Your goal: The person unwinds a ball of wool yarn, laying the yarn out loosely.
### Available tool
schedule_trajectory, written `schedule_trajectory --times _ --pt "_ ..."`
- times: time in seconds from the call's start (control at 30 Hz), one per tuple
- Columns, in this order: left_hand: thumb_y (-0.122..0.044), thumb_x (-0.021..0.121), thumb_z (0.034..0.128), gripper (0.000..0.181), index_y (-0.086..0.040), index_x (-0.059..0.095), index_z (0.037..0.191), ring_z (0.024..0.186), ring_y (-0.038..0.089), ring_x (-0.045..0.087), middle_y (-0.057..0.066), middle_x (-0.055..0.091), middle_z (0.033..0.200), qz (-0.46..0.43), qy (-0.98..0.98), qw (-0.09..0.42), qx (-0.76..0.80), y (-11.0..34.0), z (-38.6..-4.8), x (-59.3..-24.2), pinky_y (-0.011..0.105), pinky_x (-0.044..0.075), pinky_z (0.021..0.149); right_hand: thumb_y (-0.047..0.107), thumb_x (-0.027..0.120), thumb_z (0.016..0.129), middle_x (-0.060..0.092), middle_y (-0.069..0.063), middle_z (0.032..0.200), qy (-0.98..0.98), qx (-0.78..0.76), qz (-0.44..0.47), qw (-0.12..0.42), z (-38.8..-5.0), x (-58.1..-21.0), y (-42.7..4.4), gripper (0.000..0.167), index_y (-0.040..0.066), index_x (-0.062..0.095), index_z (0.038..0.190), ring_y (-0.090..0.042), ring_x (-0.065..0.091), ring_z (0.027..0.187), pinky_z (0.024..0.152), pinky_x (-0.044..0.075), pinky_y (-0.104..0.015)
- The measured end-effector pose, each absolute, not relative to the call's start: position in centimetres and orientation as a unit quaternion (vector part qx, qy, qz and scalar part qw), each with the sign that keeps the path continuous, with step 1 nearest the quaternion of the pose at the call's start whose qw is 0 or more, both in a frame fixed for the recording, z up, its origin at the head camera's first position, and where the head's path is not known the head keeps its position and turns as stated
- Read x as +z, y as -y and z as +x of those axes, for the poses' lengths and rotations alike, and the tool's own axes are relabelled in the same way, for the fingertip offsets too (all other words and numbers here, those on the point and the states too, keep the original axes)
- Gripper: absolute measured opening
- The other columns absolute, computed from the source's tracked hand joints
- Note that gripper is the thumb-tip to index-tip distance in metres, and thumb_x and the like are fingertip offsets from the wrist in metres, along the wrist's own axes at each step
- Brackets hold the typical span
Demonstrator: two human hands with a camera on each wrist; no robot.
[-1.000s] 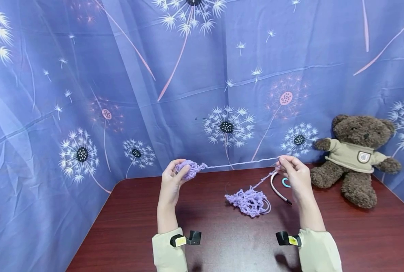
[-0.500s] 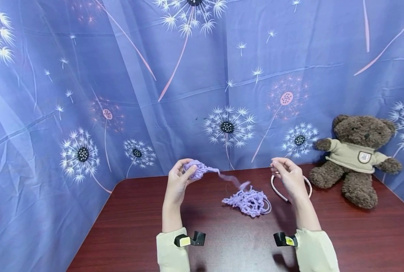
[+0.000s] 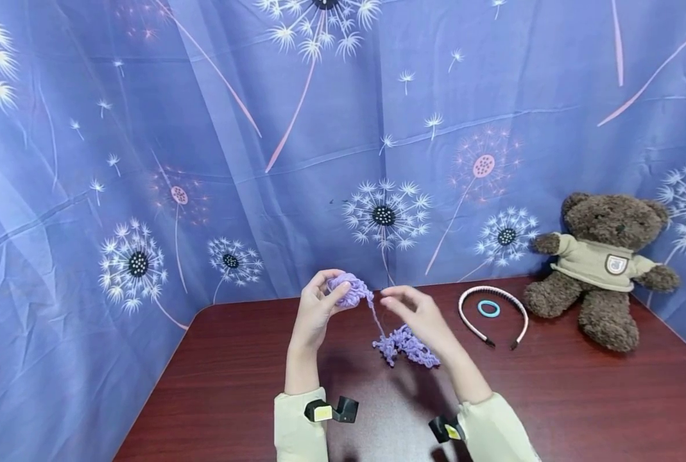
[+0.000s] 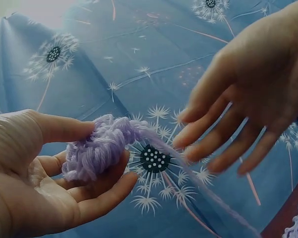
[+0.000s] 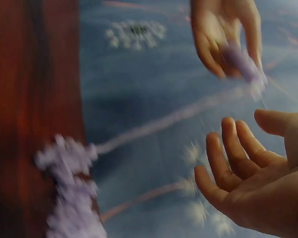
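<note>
A wound bundle of lilac yarn (image 3: 351,290) is pinched between the thumb and fingers of the left hand (image 3: 314,314), raised over the table's back edge. From the bundle a strand (image 5: 174,118) runs down to a loose lilac heap (image 3: 409,346) on the table. The right hand (image 3: 426,321) hovers just right of the strand and above the heap, holding nothing. In the left wrist view the right hand (image 4: 253,94) has its fingers spread and relaxed, close to the yarn bundle (image 4: 102,148) without gripping it.
A pale headband (image 3: 464,314) with dark tips lies on the dark red table (image 3: 227,385), a small turquoise ring (image 3: 489,308) inside its curve. A brown teddy bear (image 3: 602,269) in a beige top sits at the back right. Behind hangs a blue dandelion curtain (image 3: 296,212).
The right hand has let go of the strand and moved left toward the bundle. The strand, stretched level before, now hangs down. The left hand has shifted slightly right; headband and ring are uncovered.
</note>
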State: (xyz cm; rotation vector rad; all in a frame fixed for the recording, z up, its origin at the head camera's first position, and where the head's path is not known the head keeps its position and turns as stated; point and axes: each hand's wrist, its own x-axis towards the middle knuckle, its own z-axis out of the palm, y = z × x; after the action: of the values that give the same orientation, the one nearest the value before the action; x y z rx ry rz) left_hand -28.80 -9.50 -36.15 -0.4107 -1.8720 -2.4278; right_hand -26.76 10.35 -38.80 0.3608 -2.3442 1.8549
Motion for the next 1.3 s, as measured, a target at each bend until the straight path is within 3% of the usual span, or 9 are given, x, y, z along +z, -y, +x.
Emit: schedule_trajectory --times 0.1,0.17,0.3,0.4,0.53,0.73,0.97,1.3 --pt "0.006 0.056 0.0915 0.020 0.001 0.055 0.111 0.079 0.006 0.065 -0.003 0.062 0.096 -0.134 0.606 0.021 -0.784 9.4 -28.8 -36.2 0.028 0.061 0.070 0.016 0.057 0.097 0.069 -0.024 0.111 0.777 0.609 0.156 0.032 -26.4 -39.1 -9.0 0.032 -0.005 0.060 0.121 -0.015 0.067 0.098 0.088 0.052 -0.024" --pt "0.006 0.056 0.0919 0.022 0.004 0.053 0.113 0.079 0.007 0.066 -0.003 0.063 0.096 -0.135 0.606 0.019 -0.783 9.4 -28.7 -36.2 0.029 0.062 0.070 0.014 0.056 0.098 0.070 -0.025 0.105 0.776 0.608 0.168 0.018 -26.4 -39.2 -8.6 0.030 -0.008 0.060 0.119 -0.014 0.067 0.092 0.082 0.054 -0.025" --pt "0.006 0.055 0.0922 0.024 0.007 0.051 0.116 0.078 0.008 0.066 -0.002 0.062 0.097 -0.134 0.602 0.021 -0.787 9.7 -28.7 -36.1 0.032 0.062 0.069 0.012 0.057 0.097 0.069 -0.022 0.089 0.776 0.608 0.165 0.018 -26.4 -39.3 -8.5 0.027 -0.009 0.062 0.113 -0.005 0.061 0.075 0.068 0.053 -0.023" --pt "0.007 0.055 0.0921 0.023 0.007 0.051 0.115 0.075 0.008 0.066 -0.002 0.063 0.096 -0.127 0.598 0.027 -0.791 9.9 -28.7 -36.1 0.032 0.062 0.067 0.014 0.058 0.096 0.067 -0.013 0.080 0.779 0.610 0.143 0.029 -26.6 -39.2 -8.9 0.025 -0.007 0.065 0.108 -0.003 0.058 0.070 0.064 0.050 -0.021" --pt "0.007 0.055 0.0920 0.022 0.004 0.052 0.113 0.077 0.008 0.065 -0.001 0.063 0.096 -0.117 0.597 0.033 -0.793 10.3 -28.8 -36.2 0.030 0.062 0.065 0.015 0.060 0.096 0.064 -0.004 0.075 0.778 0.616 0.120 0.041 -26.8 -39.0 -9.6 0.024 -0.006 0.067 0.105 -0.003 0.058 0.069 0.064 0.048 -0.019" --pt "0.006 0.056 0.0917 0.019 -0.001 0.055 0.110 0.082 0.010 0.065 -0.001 0.063 0.097 -0.118 0.598 0.039 -0.792 10.7 -29.0 -36.4 0.029 0.061 0.066 0.015 0.059 0.096 0.062 0.000 0.075 0.775 0.622 0.099 0.050 -27.0 -38.9 -10.6 0.025 -0.007 0.066 0.106 -0.003 0.058 0.069 0.067 0.050 -0.020" --pt "0.008 0.055 0.0914 0.019 0.000 0.055 0.109 0.079 0.009 0.065 -0.002 0.063 0.093 -0.112 0.586 0.045 -0.801 11.0 -29.1 -36.2 0.029 0.061 0.066 0.017 0.057 0.098 0.061 0.005 0.073 0.771 0.628 0.086 0.056 -27.2 -38.7 -11.7 0.028 -0.007 0.065 0.111 -0.003 0.057 0.067 0.059 0.047 -0.019" --pt "0.010 0.054 0.0906 0.020 -0.001 0.055 0.107 0.075 0.008 0.064 -0.003 0.063 0.089 -0.091 0.581 0.055 -0.807 11.3 -28.8 -36.0 0.026 0.060 0.066 0.017 0.057 0.098 0.061 0.015 0.071 0.770 0.630 0.068 0.077 -27.4 -38.3 -13.3 0.032 -0.010 0.064 0.113 0.001 0.060 0.070 0.072 0.053 -0.015"
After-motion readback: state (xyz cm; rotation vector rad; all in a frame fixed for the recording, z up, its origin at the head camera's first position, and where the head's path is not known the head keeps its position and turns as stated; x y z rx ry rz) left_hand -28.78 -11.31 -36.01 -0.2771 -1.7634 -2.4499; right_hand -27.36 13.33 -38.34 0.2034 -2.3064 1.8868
